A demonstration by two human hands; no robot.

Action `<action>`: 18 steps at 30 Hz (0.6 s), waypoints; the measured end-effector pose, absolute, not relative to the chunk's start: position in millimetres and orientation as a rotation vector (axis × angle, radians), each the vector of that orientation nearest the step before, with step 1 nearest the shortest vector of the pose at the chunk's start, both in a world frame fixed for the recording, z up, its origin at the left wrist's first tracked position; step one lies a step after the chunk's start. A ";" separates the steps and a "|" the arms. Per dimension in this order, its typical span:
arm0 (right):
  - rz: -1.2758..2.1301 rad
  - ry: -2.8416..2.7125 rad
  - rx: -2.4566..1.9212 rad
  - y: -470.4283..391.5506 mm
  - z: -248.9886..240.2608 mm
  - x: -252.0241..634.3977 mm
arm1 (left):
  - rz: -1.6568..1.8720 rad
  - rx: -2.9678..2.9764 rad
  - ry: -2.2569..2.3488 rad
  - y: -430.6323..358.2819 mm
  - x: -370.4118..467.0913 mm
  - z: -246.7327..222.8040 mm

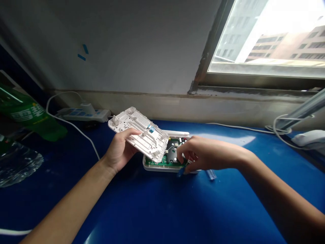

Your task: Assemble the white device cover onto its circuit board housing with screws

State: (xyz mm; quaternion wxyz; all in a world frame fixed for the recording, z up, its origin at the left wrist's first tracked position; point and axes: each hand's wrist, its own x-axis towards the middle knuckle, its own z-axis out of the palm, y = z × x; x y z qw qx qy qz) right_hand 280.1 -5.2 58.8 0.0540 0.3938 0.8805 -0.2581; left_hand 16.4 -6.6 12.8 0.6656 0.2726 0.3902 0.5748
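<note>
We find the white cover already off, clamped in the fingers of the left hand over the open case on the tabletop, though the right hand's finger grip and the work left inside we cannot tell.

The single view looks out from the person's head, facing forward and steeply down over the blue desk, with the forearms reaching in from the lower left and right. It sits near, at about arm's length behind the left hand and right hand, both close to mid-frame. Its wide field also takes in the wall beyond and the window at upper right.
</note>
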 end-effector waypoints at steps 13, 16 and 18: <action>-0.800 3.422 1.473 21.6 35.8 293.2 | 1.344 0.686 0.914 -12.8 26.5 7.6; -0.246 3.626 1.394 18.7 30.0 287.1 | 1.363 0.713 0.878 -18.9 35.9 4.6; 0.059 3.614 1.347 15.0 27.0 285.2 | 1.359 0.717 0.864 -22.7 41.2 3.1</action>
